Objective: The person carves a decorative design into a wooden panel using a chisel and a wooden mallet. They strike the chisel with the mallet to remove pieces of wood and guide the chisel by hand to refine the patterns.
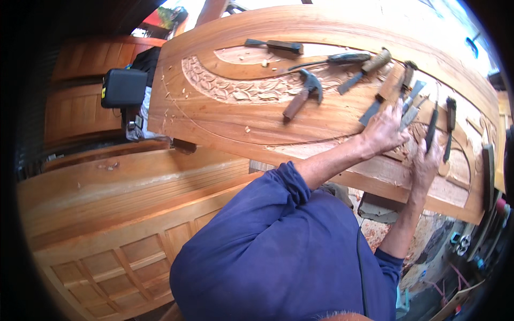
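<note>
A large carved wooden panel point(241, 120) lies in front of me, with leaf relief along its curved band. My left hand point(386, 130) is over a cluster of chisels at the panel's right part, its fingers stretched toward a flat metal chisel point(409, 116). Close to its right, my right hand point(426, 162) has its fingers around the lower end of a black-handled chisel point(432, 125). Another dark-handled chisel point(450, 119) lies just beyond that hand. A wooden-handled chisel point(389, 83) rests above my left hand. Parts of the tools are hidden under my fingers.
A claw hammer point(303, 95) lies mid-panel. Farther back are a short chisel point(278, 46), a dark-handled gouge point(345, 58) and a chisel with a wrapped handle point(376, 61). Wood chips are scattered about. A black case point(124, 88) stands left; a panelled door point(134, 257) lies lower left.
</note>
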A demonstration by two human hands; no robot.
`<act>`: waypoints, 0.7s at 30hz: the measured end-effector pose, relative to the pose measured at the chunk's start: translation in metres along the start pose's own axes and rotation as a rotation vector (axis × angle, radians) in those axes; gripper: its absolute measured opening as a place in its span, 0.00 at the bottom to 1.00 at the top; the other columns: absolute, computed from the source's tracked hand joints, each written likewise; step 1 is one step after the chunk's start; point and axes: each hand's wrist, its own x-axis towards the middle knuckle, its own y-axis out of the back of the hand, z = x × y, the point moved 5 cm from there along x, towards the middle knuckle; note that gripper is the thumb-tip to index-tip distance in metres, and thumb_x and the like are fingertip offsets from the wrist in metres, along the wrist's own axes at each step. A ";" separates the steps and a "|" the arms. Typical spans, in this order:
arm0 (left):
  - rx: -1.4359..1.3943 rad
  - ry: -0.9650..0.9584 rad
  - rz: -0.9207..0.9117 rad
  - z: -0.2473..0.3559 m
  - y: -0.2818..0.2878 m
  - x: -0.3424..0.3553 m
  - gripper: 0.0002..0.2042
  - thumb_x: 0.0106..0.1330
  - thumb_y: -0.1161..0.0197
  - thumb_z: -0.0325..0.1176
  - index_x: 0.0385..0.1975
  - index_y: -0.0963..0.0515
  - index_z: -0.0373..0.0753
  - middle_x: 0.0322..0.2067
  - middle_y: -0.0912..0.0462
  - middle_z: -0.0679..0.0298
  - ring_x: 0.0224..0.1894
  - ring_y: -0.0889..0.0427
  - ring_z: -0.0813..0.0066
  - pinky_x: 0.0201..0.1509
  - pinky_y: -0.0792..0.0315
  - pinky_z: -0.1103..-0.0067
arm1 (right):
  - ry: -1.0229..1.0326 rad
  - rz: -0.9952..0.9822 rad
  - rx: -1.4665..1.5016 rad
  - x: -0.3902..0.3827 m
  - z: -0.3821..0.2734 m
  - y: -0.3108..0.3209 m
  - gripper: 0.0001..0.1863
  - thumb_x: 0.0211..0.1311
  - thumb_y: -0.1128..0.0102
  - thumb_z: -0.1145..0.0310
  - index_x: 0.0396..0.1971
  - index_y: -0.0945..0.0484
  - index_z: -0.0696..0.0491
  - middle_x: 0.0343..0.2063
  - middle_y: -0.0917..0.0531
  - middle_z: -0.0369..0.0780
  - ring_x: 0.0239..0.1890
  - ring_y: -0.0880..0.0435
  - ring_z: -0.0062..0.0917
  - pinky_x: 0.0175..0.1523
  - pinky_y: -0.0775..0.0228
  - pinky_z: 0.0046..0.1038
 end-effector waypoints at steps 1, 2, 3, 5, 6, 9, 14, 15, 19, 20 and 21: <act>-0.003 0.006 0.019 -0.003 0.010 -0.011 0.44 0.64 0.34 0.43 0.73 0.40 0.15 0.50 0.20 0.26 0.50 0.15 0.31 0.56 0.17 0.55 | -0.080 -0.041 0.058 -0.004 0.009 0.002 0.27 0.81 0.39 0.63 0.73 0.26 0.57 0.53 0.17 0.51 0.57 0.18 0.43 0.64 0.27 0.41; -0.064 -0.006 0.030 -0.005 0.023 -0.023 0.44 0.64 0.33 0.42 0.73 0.39 0.16 0.53 0.21 0.26 0.51 0.15 0.31 0.59 0.18 0.56 | -0.085 -0.010 0.067 -0.009 0.006 0.008 0.27 0.81 0.39 0.63 0.73 0.26 0.58 0.55 0.17 0.51 0.59 0.19 0.43 0.65 0.27 0.40; -0.121 -0.021 0.043 -0.005 0.038 -0.036 0.44 0.63 0.32 0.40 0.74 0.39 0.16 0.55 0.22 0.26 0.53 0.16 0.30 0.62 0.19 0.56 | -0.089 0.023 0.079 -0.013 0.001 0.014 0.27 0.82 0.39 0.63 0.73 0.26 0.59 0.56 0.17 0.51 0.60 0.20 0.42 0.66 0.28 0.40; -0.096 -0.101 0.174 -0.011 0.082 -0.071 0.44 0.65 0.32 0.36 0.78 0.43 0.20 0.60 0.22 0.30 0.57 0.14 0.38 0.65 0.19 0.59 | -0.149 0.003 0.155 -0.019 -0.025 0.021 0.27 0.82 0.40 0.64 0.74 0.27 0.60 0.63 0.20 0.51 0.64 0.21 0.39 0.69 0.29 0.39; -0.050 -0.084 0.226 -0.018 0.108 -0.086 0.43 0.65 0.33 0.35 0.78 0.42 0.22 0.61 0.22 0.32 0.57 0.13 0.42 0.62 0.17 0.60 | -0.128 0.002 0.166 -0.021 -0.045 0.024 0.27 0.83 0.40 0.65 0.75 0.28 0.60 0.68 0.21 0.52 0.68 0.22 0.37 0.72 0.30 0.38; 0.147 -0.109 0.485 -0.070 0.187 -0.126 0.40 0.67 0.35 0.33 0.80 0.40 0.30 0.58 0.17 0.40 0.52 0.10 0.55 0.51 0.12 0.64 | -0.091 -0.107 0.569 -0.025 -0.124 -0.004 0.28 0.81 0.41 0.70 0.77 0.30 0.58 0.73 0.25 0.51 0.75 0.26 0.36 0.78 0.35 0.36; 0.464 0.296 0.627 -0.194 0.316 -0.172 0.35 0.71 0.34 0.37 0.78 0.33 0.35 0.52 0.11 0.47 0.48 0.09 0.54 0.51 0.15 0.63 | 0.329 -0.398 0.643 -0.025 -0.290 -0.098 0.35 0.72 0.38 0.77 0.78 0.30 0.52 0.55 0.14 0.47 0.58 0.17 0.38 0.67 0.26 0.39; 0.491 0.351 0.643 -0.221 0.335 -0.184 0.34 0.71 0.32 0.38 0.77 0.31 0.39 0.53 0.11 0.45 0.50 0.09 0.50 0.53 0.16 0.60 | 0.389 -0.402 0.706 -0.028 -0.322 -0.127 0.35 0.71 0.38 0.76 0.78 0.30 0.51 0.41 0.16 0.43 0.46 0.19 0.36 0.56 0.25 0.39; 0.820 0.411 0.639 -0.318 0.409 -0.224 0.35 0.70 0.32 0.42 0.77 0.32 0.44 0.57 0.14 0.40 0.53 0.13 0.36 0.56 0.19 0.51 | 0.388 -0.577 0.663 -0.037 -0.416 -0.240 0.36 0.72 0.41 0.70 0.80 0.35 0.44 0.35 0.21 0.46 0.35 0.19 0.39 0.42 0.23 0.41; 0.787 0.458 0.604 -0.329 0.419 -0.222 0.36 0.70 0.32 0.42 0.78 0.33 0.40 0.60 0.17 0.39 0.57 0.16 0.36 0.61 0.21 0.52 | 0.386 -0.572 0.648 -0.036 -0.431 -0.267 0.37 0.73 0.42 0.69 0.81 0.37 0.44 0.37 0.21 0.48 0.33 0.18 0.42 0.40 0.21 0.42; 0.766 0.516 0.573 -0.339 0.427 -0.223 0.38 0.70 0.31 0.41 0.78 0.35 0.37 0.64 0.20 0.37 0.61 0.18 0.35 0.65 0.23 0.52 | 0.521 -0.292 0.519 -0.040 -0.447 -0.269 0.37 0.74 0.43 0.68 0.81 0.38 0.44 0.40 0.20 0.50 0.34 0.15 0.44 0.39 0.18 0.43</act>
